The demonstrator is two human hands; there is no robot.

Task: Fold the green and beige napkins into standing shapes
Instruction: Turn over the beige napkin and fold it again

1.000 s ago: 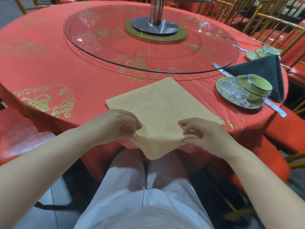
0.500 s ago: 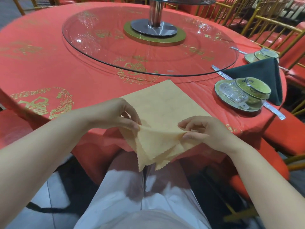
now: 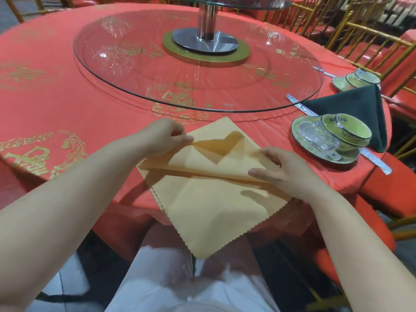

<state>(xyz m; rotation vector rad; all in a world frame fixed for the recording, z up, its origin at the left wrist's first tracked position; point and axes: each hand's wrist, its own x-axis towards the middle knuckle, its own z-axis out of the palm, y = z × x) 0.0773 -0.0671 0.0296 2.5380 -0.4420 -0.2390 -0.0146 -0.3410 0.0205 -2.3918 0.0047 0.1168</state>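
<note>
The fold across the beige napkin (image 3: 209, 210) runs crosswise; your left hand (image 3: 165, 136) and right hand (image 3: 281, 171) pinch its ends.

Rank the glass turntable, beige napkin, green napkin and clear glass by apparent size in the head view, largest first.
1. glass turntable
2. beige napkin
3. green napkin
4. clear glass
The beige napkin is closest to the camera, so its lead over the folded green one is unsure.
</note>
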